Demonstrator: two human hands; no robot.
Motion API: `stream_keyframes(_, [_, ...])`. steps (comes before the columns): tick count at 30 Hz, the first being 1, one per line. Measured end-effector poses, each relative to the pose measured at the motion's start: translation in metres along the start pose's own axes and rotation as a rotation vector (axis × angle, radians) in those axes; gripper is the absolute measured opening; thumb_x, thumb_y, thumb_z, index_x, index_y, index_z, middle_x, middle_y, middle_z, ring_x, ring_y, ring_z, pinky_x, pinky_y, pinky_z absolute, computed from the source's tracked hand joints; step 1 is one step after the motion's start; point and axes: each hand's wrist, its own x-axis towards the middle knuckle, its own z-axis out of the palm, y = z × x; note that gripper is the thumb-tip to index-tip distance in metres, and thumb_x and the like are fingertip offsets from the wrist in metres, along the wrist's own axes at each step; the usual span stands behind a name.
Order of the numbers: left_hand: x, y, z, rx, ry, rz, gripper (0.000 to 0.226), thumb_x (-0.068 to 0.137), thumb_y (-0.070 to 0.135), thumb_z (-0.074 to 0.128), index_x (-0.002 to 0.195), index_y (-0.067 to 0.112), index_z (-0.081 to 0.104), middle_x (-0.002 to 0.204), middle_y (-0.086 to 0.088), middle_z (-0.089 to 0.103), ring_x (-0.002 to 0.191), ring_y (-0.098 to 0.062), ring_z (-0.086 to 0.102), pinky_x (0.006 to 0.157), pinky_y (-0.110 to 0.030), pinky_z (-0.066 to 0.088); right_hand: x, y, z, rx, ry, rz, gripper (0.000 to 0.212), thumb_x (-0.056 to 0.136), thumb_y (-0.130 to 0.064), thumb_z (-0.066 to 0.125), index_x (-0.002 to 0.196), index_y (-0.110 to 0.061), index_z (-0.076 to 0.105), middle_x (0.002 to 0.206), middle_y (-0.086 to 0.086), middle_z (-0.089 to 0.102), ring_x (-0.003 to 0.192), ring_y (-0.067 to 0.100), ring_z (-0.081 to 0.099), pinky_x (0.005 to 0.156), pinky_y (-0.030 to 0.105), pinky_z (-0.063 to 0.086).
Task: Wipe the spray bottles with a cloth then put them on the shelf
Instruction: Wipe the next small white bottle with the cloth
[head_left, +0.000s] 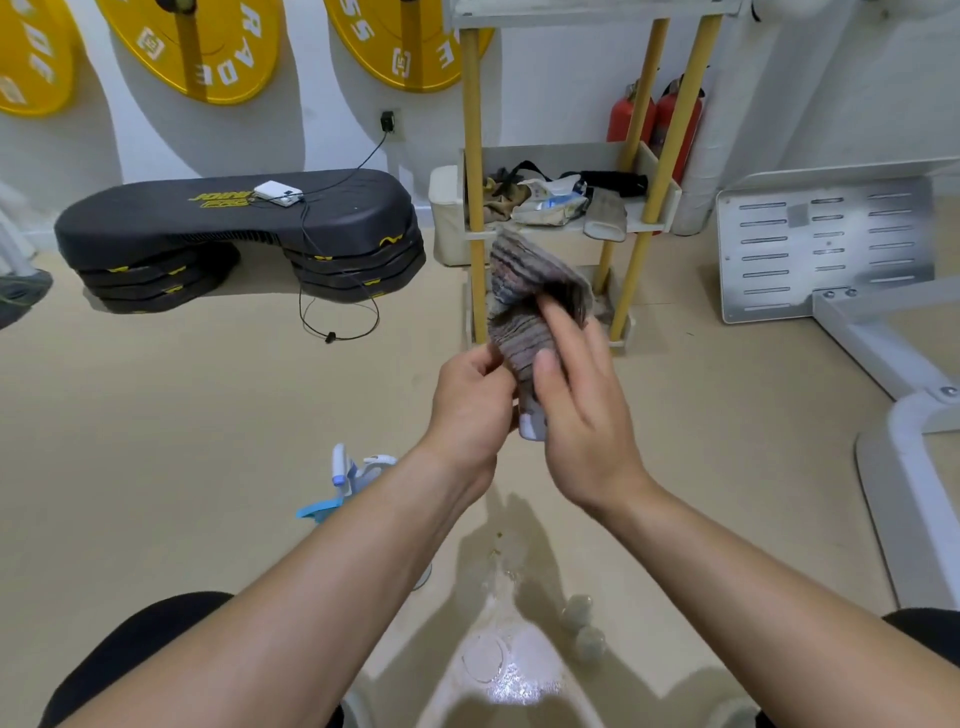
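Gripping the spray bottle lengthwise toward the shelf, left hand curls; right hand, fingers straight, presses cloth.

Grey-and-brown striped cloth, white-and-blue spray bottle, yellow-posted white shelf, red extinguishers, black step platform.
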Motion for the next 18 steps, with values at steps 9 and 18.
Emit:
stream_keyframes(9, [-0.012,-0.005,0.011,-0.022,-0.078,0.048,0.028,0.105,0.02,0.052,0.123,0.008,0.07,0.112,-0.009,0.075,0.093,-0.013,0.07,0.079,-0.029,0.056,0.025,-0.019,-0.015,0.602,0.137,0.505,0.035,0.109,-0.03,0.037,0.094,-0.023,0.068,0.076,-0.008,0.069,0.078,0.014,0.063,0.078,0.036,0.051])
stream_keyframes(18, [0.002,0.002,0.004,-0.102,0.163,0.014,0.032,0.104,0.028,0.055,0.123,0.005,0.064,0.113,-0.013,0.075,0.105,-0.027,0.073,0.095,-0.044,0.058,-0.007,0.0,0.02,0.371,-0.025,0.342,0.053,0.104,-0.044,0.037,0.155,-0.043,0.021,0.156,-0.011,0.039,0.137,0.007,0.044,0.089,0.012,0.05])
